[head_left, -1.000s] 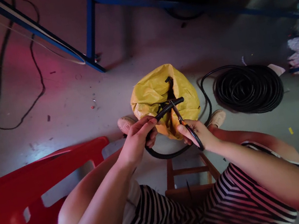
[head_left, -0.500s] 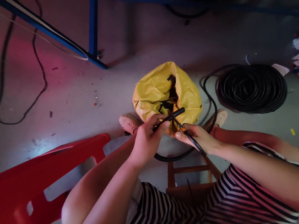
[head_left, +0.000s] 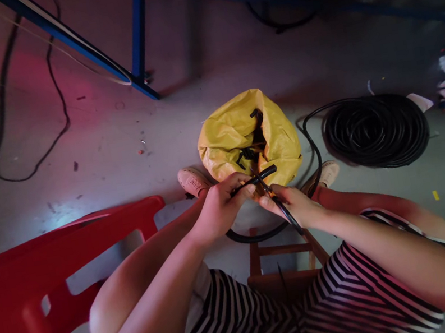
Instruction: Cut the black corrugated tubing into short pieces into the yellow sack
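Observation:
My left hand [head_left: 226, 203] is closed round a black ribbed cable [head_left: 267, 173] near its end, which sticks out to the right. In my right hand [head_left: 295, 205] is a cutting tool [head_left: 267, 187] with orange and black handles; its jaws cross the cable just right of my left fingers. Just beyond both hands a yellow bag [head_left: 279, 137] stands open on the floor, with short black pieces [head_left: 247, 155] inside. From my hands the cable loops low and runs right to a big black coil [head_left: 375, 132].
A red plastic chair [head_left: 100, 226] stands at the left. Beyond the bag runs a blue metal frame [head_left: 138, 33], with another dark coil [head_left: 284, 22] behind it. A wooden stool [head_left: 283, 249] is between my legs. Loose cables [head_left: 61, 97] lie at the upper left.
Both hands and the cable end have shifted slightly downward. The tool's blades sit at a slightly different angle across the cable. The grips have not changed.

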Available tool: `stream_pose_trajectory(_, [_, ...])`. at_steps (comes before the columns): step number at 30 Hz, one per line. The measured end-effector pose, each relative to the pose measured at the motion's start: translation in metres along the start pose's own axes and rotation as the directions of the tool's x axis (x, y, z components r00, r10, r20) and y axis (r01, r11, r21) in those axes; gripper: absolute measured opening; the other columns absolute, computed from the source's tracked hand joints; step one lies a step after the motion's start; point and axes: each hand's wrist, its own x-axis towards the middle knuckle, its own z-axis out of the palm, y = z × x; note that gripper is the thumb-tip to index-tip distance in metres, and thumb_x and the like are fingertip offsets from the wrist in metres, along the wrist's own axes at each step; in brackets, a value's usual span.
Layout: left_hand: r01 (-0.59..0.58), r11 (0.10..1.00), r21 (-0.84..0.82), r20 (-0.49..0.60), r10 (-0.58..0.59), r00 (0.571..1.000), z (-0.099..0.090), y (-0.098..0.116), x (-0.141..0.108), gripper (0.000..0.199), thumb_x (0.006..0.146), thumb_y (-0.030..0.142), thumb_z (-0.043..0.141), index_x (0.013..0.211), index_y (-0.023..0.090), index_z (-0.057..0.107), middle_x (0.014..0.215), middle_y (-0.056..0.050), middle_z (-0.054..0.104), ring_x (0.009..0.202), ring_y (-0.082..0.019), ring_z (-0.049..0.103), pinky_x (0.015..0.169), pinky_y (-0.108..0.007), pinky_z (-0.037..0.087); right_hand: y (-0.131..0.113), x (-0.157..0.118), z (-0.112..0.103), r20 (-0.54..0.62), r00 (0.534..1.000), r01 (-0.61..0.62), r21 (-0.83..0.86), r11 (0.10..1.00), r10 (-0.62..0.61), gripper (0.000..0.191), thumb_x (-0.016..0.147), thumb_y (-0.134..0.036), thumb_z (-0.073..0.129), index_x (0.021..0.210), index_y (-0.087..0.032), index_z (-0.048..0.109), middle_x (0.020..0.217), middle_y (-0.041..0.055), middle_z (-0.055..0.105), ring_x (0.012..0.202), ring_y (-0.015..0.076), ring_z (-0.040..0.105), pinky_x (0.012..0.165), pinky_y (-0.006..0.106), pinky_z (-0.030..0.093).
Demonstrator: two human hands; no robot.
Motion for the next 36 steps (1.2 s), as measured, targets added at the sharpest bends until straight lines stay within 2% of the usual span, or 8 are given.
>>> stream_pose_trajectory(2, [0.011, 1.0, -0.016, -0.008, -0.011, 1.0, -0.001, -0.005, 0.0, 0.019, 0.095, 0.037, 0.063, 0.092, 0.019, 0.064, 0.085, -0.004, 0.067, 0.082, -0.018, 0.062, 0.079, -0.031, 0.05, 0.003, 0.002, 0.004, -0.003, 1.0, -0.008, -0.016, 1.0, 0.008, 0.057, 0.092, -0.075, 0.056, 0.093, -0.018, 0.064, 0.079, 0.0045, 0.065, 0.078, 0.0221, 0.061, 0.069, 0.029, 0.042])
stream_pose_trajectory(4, [0.045, 0.997, -0.055, -0.015, -0.046, 0.999, 0.0, -0.01, 0.0, 0.021, 0.095, 0.039, 0.064, 0.089, 0.019, 0.061, 0.08, -0.002, 0.064, 0.073, -0.015, 0.058, 0.069, -0.027, 0.048, 0.006, 0.004, 0.007, -0.002, 1.0, -0.014, -0.003, 1.0, 0.014, 0.058, 0.091, -0.078, 0.055, 0.085, -0.02, 0.061, 0.068, 0.0023, 0.061, 0.071, 0.0209, 0.06, 0.064, 0.028, 0.041])
stream_pose_trajectory(7, [0.142, 0.98, -0.139, -0.032, -0.147, 0.989, 0.003, -0.016, -0.003, 0.026, 0.095, 0.042, 0.064, 0.085, 0.02, 0.054, 0.069, 0.004, 0.053, 0.053, -0.009, 0.043, 0.049, -0.022, 0.037, 0.009, 0.008, 0.01, 0.023, 0.999, -0.047, 0.02, 0.999, 0.046, 0.062, 0.088, -0.082, 0.054, 0.074, -0.022, 0.054, 0.058, 0.0001, 0.056, 0.06, 0.0181, 0.056, 0.056, 0.027, 0.039])
stream_pose_trajectory(9, [0.228, 0.955, -0.19, -0.042, -0.24, 0.97, 0.005, -0.018, -0.006, 0.027, 0.095, 0.043, 0.063, 0.084, 0.022, 0.049, 0.063, 0.008, 0.045, 0.044, -0.006, 0.035, 0.042, -0.02, 0.03, 0.011, 0.012, 0.012, 0.063, 0.995, -0.074, 0.045, 0.996, 0.072, 0.064, 0.086, -0.084, 0.055, 0.07, -0.022, 0.049, 0.056, -0.001, 0.054, 0.054, 0.0159, 0.054, 0.053, 0.026, 0.039])
stream_pose_trajectory(14, [0.416, 0.863, -0.287, -0.053, -0.448, 0.892, 0.012, -0.023, -0.008, 0.025, 0.094, 0.041, 0.062, 0.088, 0.023, 0.045, 0.061, 0.01, 0.041, 0.038, -0.006, 0.036, 0.035, -0.017, 0.029, 0.023, 0.024, 0.02, 0.148, 0.971, -0.211, 0.151, 0.966, 0.188, 0.065, 0.08, -0.085, 0.064, 0.071, -0.021, 0.051, 0.052, -0.004, 0.052, 0.044, 0.0119, 0.052, 0.046, 0.023, 0.041])
stream_pose_trajectory(20, [0.532, 0.732, -0.425, -0.085, -0.618, 0.782, 0.018, -0.035, -0.004, 0.028, 0.093, 0.039, 0.065, 0.085, 0.023, 0.044, 0.06, 0.011, 0.043, 0.036, -0.004, 0.034, 0.033, -0.015, 0.027, 0.03, 0.041, 0.027, 0.208, 0.925, -0.355, 0.168, 0.92, 0.319, 0.065, 0.077, -0.081, 0.071, 0.071, -0.018, 0.055, 0.045, -0.0054, 0.051, 0.037, 0.0093, 0.05, 0.037, 0.02, 0.039])
stream_pose_trajectory(27, [0.538, 0.693, -0.479, -0.066, -0.64, 0.766, 0.014, -0.041, -0.001, 0.031, 0.092, 0.04, 0.068, 0.083, 0.023, 0.044, 0.058, 0.011, 0.043, 0.035, -0.004, 0.033, 0.033, -0.015, 0.026, 0.019, 0.046, 0.022, 0.254, 0.907, -0.392, 0.214, 0.895, 0.336, 0.064, 0.077, -0.077, 0.075, 0.068, -0.019, 0.052, 0.041, -0.0067, 0.049, 0.034, 0.0071, 0.046, 0.034, 0.018, 0.037])
stream_pose_trajectory(36, [0.514, 0.683, -0.518, -0.038, -0.619, 0.785, 0.014, -0.052, 0.001, 0.037, 0.088, 0.045, 0.073, 0.083, 0.023, 0.044, 0.058, 0.012, 0.044, 0.034, -0.003, 0.031, 0.033, -0.014, 0.025, 0.028, 0.046, 0.024, 0.222, 0.921, -0.37, 0.248, 0.895, 0.319, 0.064, 0.071, -0.077, 0.08, 0.067, -0.018, 0.055, 0.04, -0.0071, 0.048, 0.033, 0.0074, 0.045, 0.034, 0.019, 0.039])
